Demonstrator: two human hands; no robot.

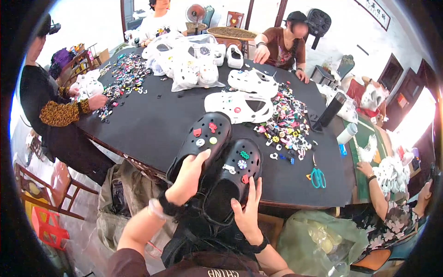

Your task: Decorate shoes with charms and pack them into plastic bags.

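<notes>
Two black clogs with holes stand side by side at the table's near edge, toes pointing away from me. My left hand grips the left black clog, which carries red, white and pale yellow charms. My right hand holds the right black clog by its side, thumb near the foot opening. On that one sit green, blue-and-white, white and red charms. Just beyond them lies a white clog with a red charm, and behind it another white clog.
A pile of loose colourful charms spreads right of the white clogs, with teal scissors nearer me. Bagged white clogs and more charms cover the far left. A black bottle stands at right. Several people work around the dark table.
</notes>
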